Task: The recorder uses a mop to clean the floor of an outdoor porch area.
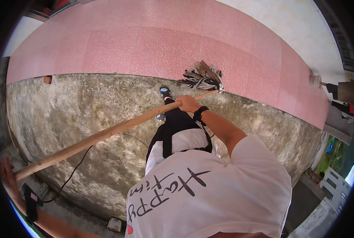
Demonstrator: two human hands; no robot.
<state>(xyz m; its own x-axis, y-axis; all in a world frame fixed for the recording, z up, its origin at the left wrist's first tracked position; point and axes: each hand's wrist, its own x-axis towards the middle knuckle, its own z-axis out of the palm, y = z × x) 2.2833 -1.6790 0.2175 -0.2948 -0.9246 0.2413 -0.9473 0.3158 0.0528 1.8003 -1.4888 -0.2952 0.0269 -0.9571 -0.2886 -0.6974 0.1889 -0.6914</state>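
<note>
My right hand (188, 104), with a black band on its wrist, is closed around the lower part of a mop's long wooden handle (105, 133). The mop head (202, 76), a bunch of grey, black and brown cloth strips, lies on the pink floor near its edge. From there the handle slants down to the far left, where its end meets the palm of my left hand (9, 174). The fingers of that hand look stretched out rather than wrapped round the wood. A black device with a cable (72, 174) is strapped at my left wrist.
Pink speckled floor slabs (157, 47) border the stained concrete (82, 103) under my feet. A brick piece (47, 79) sits by the border at left. At right stands a pale container (315, 81) near dark items. A small box (114, 224) lies at the lower edge.
</note>
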